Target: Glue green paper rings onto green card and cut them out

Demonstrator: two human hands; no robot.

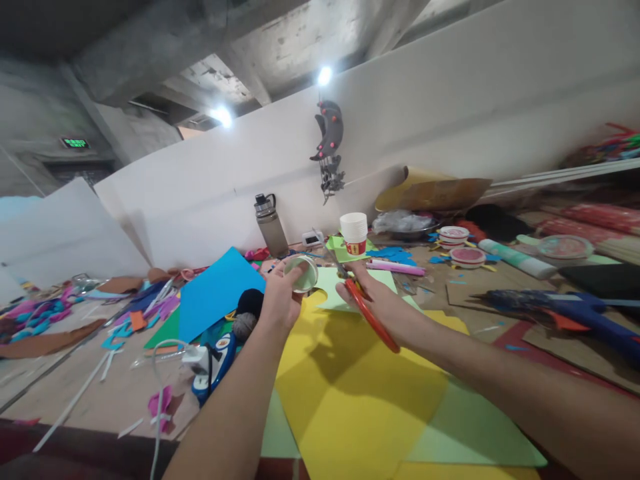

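My left hand (pixel 280 300) is closed around a roll of clear tape (pixel 301 274), held up above the table. My right hand (pixel 373 303) grips red-handled scissors (pixel 370 313), whose blades point away toward the tape. Both hands hover over a large yellow sheet (pixel 345 393) that lies on a light green sheet (pixel 470 427). A blue sheet (pixel 215 293) lies to the left of my left hand.
A white paper cup (pixel 354 233) and a grey water bottle (pixel 271 225) stand near the white back wall. Round paste tubs (pixel 463 247), a pink marker (pixel 395 268) and a blue glue gun (pixel 565 313) lie to the right. Coloured scraps cover the left side.
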